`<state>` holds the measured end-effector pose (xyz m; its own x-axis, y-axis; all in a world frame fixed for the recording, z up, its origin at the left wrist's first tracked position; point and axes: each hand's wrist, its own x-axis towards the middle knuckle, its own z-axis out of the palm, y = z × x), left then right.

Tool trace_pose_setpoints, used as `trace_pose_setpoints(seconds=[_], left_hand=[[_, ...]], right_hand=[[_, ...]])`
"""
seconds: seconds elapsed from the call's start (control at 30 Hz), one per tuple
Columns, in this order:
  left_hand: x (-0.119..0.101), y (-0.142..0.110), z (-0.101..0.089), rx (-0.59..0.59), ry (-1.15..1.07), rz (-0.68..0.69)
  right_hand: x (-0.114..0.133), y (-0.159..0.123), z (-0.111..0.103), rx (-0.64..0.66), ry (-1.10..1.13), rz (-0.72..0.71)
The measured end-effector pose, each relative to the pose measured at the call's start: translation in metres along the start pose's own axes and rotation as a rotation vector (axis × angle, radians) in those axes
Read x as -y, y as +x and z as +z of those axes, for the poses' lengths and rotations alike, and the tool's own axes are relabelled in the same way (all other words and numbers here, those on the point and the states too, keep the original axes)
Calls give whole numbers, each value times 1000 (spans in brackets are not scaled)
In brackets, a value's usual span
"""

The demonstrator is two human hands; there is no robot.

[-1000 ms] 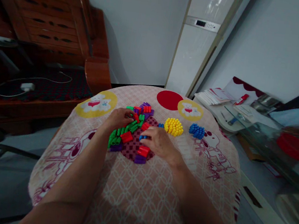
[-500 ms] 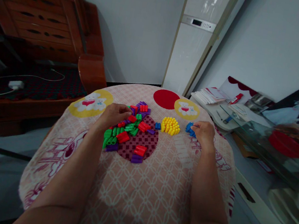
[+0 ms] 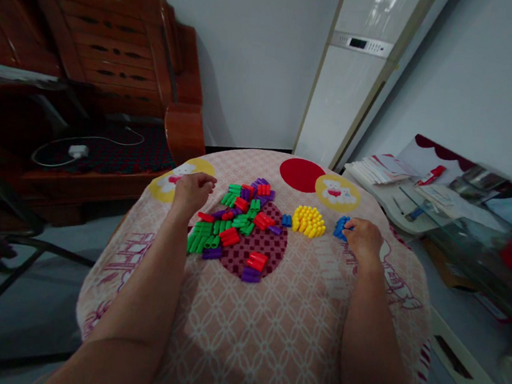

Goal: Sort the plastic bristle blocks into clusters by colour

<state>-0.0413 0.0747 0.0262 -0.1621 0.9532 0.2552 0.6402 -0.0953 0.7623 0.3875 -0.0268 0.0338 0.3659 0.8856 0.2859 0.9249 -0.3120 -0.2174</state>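
My left hand (image 3: 193,194) is closed in a pinch over the cloth, just left of the green (image 3: 201,235), red (image 3: 229,236) and purple (image 3: 212,253) ribbed plastic pieces. Whether anything is between its fingertips is too small to make out. My right hand (image 3: 364,238) pinches at a small cluster of blue plastic pieces (image 3: 340,227) on the right side. Between the two hands stands a tight group of yellow pieces (image 3: 309,221). One separate blue piece (image 3: 287,220) lies just left of the yellow group. A red piece (image 3: 256,261) and a purple one (image 3: 251,275) lie together nearer me.
A patterned cloth (image 3: 259,338) covers the round table. Left of it stand a wooden bench (image 3: 108,57) and a folding chair (image 3: 11,272). A white cabinet-like unit (image 3: 345,96) is behind; papers (image 3: 377,171) and a glass shelf (image 3: 462,246) are at right.
My left hand has drawn off the mixed pile to its left side. My right hand stays by the blue pieces. The view has turned slightly left.
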Motion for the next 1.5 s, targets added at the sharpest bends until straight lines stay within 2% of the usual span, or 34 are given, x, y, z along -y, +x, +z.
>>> trace_pose_setpoints(seconds=[0.17, 0.37, 0.53, 0.67, 0.8, 0.9, 0.97, 1.03, 1.1, 1.17, 1.27, 1.33, 1.43, 1.5], left_hand=[[12, 1, 0, -1, 275, 5], [23, 3, 15, 114, 139, -69], [5, 14, 32, 170, 192, 65], [-12, 14, 41, 340, 233, 159], [-23, 1, 33, 617, 143, 276], [-30, -5, 23, 776, -24, 220], [-32, -4, 21, 724, -138, 129], [-31, 2, 24, 550, -196, 48], [-31, 12, 33, 383, -169, 18], [-31, 20, 46, 322, -51, 31], [-37, 27, 65, 331, 87, 61], [-45, 27, 74, 383, 105, 126], [-57, 23, 75, 566, 150, 270], [-62, 18, 66, 673, 177, 293]], right_hand=[[10, 1, -2, -113, 146, 12], [22, -1, 1, -142, 237, -100], [26, -2, 5, -129, 258, -154], [24, 0, 4, -116, 302, -156], [22, 1, -1, -114, 335, -106], [22, 1, -1, -109, 364, -100], [22, 1, 0, -112, 383, -117], [23, 2, 1, -116, 399, -129], [23, 2, 0, -121, 411, -125], [24, 1, -1, -130, 417, -111], [25, 1, -1, -132, 422, -107], [26, 0, 0, -126, 434, -125], [29, -1, 2, -115, 451, -164], [36, -3, 0, -106, 455, -189]])
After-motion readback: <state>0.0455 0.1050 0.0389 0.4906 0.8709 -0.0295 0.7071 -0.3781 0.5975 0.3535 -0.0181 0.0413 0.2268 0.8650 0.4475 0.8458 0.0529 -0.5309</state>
